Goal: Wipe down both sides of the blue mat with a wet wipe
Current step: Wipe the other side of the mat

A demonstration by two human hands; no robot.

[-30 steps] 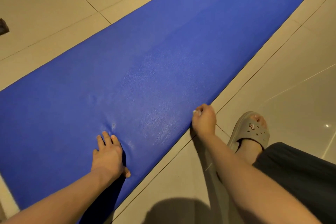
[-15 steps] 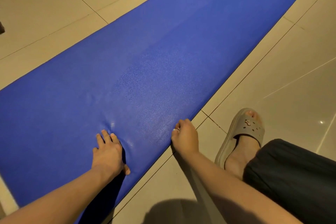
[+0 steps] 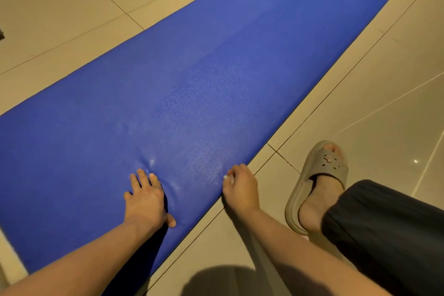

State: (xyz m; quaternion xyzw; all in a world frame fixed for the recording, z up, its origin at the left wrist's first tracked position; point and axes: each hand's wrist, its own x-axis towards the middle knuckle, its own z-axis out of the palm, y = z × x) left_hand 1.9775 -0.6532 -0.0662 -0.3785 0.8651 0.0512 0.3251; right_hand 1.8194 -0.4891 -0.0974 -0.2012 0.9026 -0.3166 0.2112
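On the tiled floor (image 3: 72, 7) the blue mat (image 3: 216, 79) lies flat, running from near left to far right. Toward its near end the left hand (image 3: 146, 199) presses palm-down on it, fingers straight and slightly spread, with the surface dimpled around the fingertips. Just to the right, at the mat's right edge, the right hand (image 3: 240, 190) has its fingers curled, pinching a small white wet wipe (image 3: 227, 177) against the mat. Farther right, a foot in a grey slipper (image 3: 319, 175) rests on the tiles, with a dark garment (image 3: 384, 228) over the leg.
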